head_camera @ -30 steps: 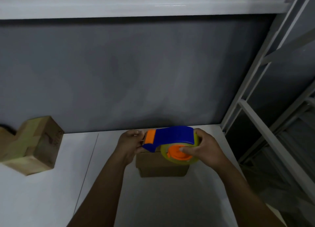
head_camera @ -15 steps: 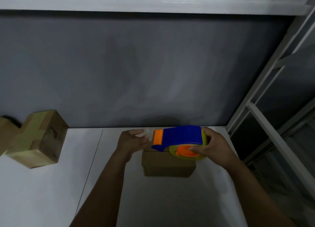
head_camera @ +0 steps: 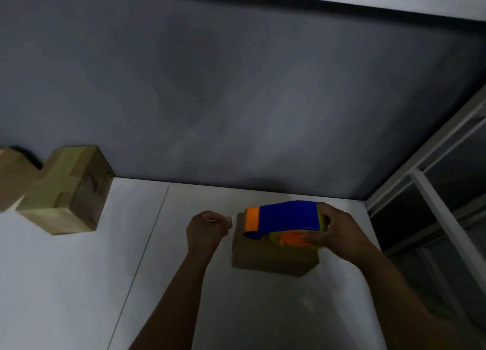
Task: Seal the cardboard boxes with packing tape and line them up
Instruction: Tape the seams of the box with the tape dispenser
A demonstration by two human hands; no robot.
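Left hand (head_camera: 206, 227) now off dispenser (head_camera: 286, 215), beside box (head_camera: 273, 260)

On tabletop (head_camera: 79, 284), right of centre, near back edge: box (head_camera: 273, 260). Over top of box: tape dispenser (head_camera: 286, 216), gripped from the right by right hand (head_camera: 339, 231); contact with box not discernible. Just left of box: left hand (head_camera: 205, 228), tape end (head_camera: 229, 219) pinched in fingers, apart from dispenser. Far left on tabletop, well apart: second box (head_camera: 65, 191), touching third box (head_camera: 13, 178) at its left. Behind all: wall (head_camera: 236, 99). Right of tabletop: shelving frame (head_camera: 434, 191).
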